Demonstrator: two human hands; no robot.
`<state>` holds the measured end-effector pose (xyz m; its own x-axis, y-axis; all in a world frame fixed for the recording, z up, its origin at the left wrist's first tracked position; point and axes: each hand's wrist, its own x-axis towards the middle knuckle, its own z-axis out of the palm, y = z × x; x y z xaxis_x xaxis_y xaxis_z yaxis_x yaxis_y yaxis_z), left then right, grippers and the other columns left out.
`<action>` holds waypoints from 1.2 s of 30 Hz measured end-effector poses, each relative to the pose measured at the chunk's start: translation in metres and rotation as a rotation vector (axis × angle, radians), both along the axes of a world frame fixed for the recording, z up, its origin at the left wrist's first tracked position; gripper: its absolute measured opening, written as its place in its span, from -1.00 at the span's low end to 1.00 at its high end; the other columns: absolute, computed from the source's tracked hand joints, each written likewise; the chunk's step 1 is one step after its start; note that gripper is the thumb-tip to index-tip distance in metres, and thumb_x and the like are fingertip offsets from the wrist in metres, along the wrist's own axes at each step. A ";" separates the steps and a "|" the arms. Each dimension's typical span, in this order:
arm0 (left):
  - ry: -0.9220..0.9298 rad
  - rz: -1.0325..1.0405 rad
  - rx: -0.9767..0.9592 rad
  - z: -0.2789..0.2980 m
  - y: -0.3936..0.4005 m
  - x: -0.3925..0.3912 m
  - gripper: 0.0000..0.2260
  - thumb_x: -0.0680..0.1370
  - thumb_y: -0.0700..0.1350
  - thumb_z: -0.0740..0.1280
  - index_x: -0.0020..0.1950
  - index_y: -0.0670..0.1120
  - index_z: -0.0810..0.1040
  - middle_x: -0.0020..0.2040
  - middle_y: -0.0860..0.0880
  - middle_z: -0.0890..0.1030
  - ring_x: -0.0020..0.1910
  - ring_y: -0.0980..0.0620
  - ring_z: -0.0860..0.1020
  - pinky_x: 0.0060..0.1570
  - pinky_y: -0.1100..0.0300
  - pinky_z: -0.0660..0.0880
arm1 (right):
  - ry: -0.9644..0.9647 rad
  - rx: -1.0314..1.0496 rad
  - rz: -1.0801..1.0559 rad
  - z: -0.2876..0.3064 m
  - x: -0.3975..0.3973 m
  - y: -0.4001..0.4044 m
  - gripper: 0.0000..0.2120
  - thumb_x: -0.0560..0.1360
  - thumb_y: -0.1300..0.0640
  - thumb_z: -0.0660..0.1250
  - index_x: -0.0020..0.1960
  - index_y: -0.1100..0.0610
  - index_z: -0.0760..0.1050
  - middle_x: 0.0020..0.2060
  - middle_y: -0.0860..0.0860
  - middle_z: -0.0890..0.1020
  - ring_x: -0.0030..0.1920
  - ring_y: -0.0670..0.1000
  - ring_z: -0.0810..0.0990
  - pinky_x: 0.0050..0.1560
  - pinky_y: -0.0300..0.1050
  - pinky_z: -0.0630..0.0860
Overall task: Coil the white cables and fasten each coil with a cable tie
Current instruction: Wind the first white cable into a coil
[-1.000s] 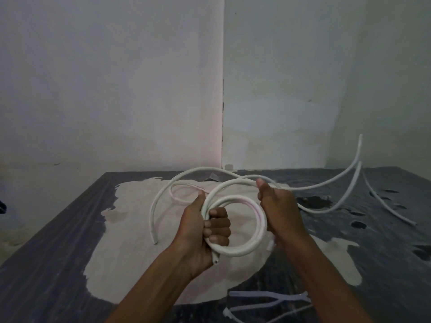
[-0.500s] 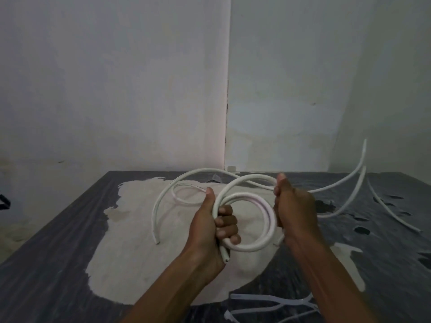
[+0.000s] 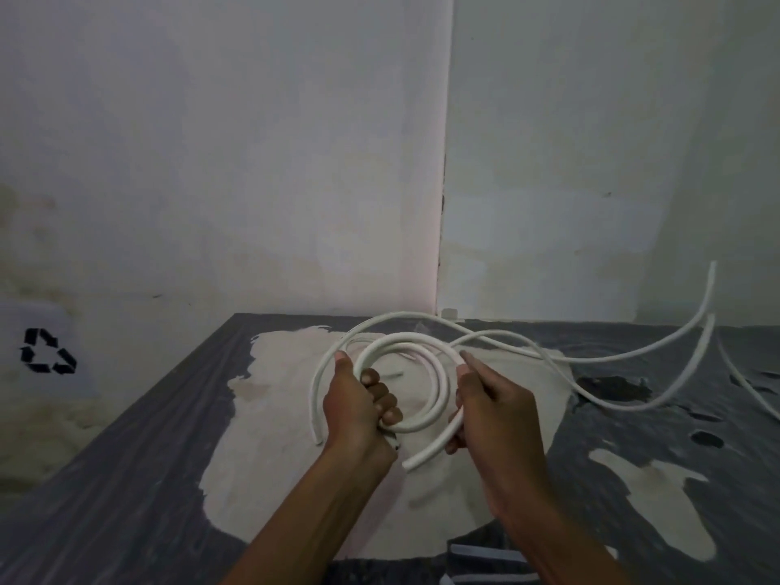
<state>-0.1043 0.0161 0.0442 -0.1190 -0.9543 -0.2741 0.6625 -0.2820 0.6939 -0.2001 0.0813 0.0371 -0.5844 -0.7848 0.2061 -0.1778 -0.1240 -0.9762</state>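
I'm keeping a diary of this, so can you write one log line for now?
stage: coiling | left hand: grips coil | right hand: grips cable | cable tie: none on coil

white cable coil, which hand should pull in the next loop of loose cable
Right. The left hand is clamped around the white round cable coil, holding the loops together, so it should stay put. The right hand holds the outer strand on the side where the loose cable tail trails away.

Two hands [image 3: 358,409] (several white cables [image 3: 426,415])
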 end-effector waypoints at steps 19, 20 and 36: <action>0.214 -0.211 0.115 0.001 -0.022 0.024 -0.49 0.63 0.17 0.05 -0.44 -0.08 0.25 -0.64 0.05 0.17 -0.72 0.17 0.13 -0.73 0.40 0.07 | 0.570 -0.118 0.253 -0.004 -0.032 -0.005 -0.68 0.60 0.22 0.21 0.28 -0.01 0.54 0.03 -0.15 0.67 0.02 -0.16 0.65 0.00 -0.12 0.64; 0.216 -0.212 0.113 0.002 -0.023 0.025 -0.49 0.63 0.17 0.04 -0.44 -0.08 0.25 -0.64 0.05 0.17 -0.73 0.17 0.14 -0.72 0.41 0.07 | 0.656 -0.142 0.283 -0.006 -0.038 -0.007 -0.65 0.59 0.24 0.24 0.31 -0.02 0.51 0.10 -0.13 0.65 0.10 -0.17 0.62 0.07 -0.18 0.61; 0.277 -0.380 0.173 -0.003 -0.028 0.033 -0.52 0.52 0.31 0.14 -0.34 -0.07 0.28 -0.63 0.05 0.23 -0.74 0.18 0.22 -0.78 0.35 0.18 | 1.128 -0.302 0.408 -0.009 -0.052 -0.003 -0.78 0.43 -0.07 0.39 -0.05 0.04 0.68 0.14 -0.06 0.66 0.16 -0.12 0.60 0.15 -0.13 0.56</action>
<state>-0.0716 -0.0124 0.0409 -0.5402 -0.7726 -0.3335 0.6433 -0.6347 0.4281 -0.2522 0.0785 0.0286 0.3136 -0.7013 0.6402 -0.7963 -0.5615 -0.2250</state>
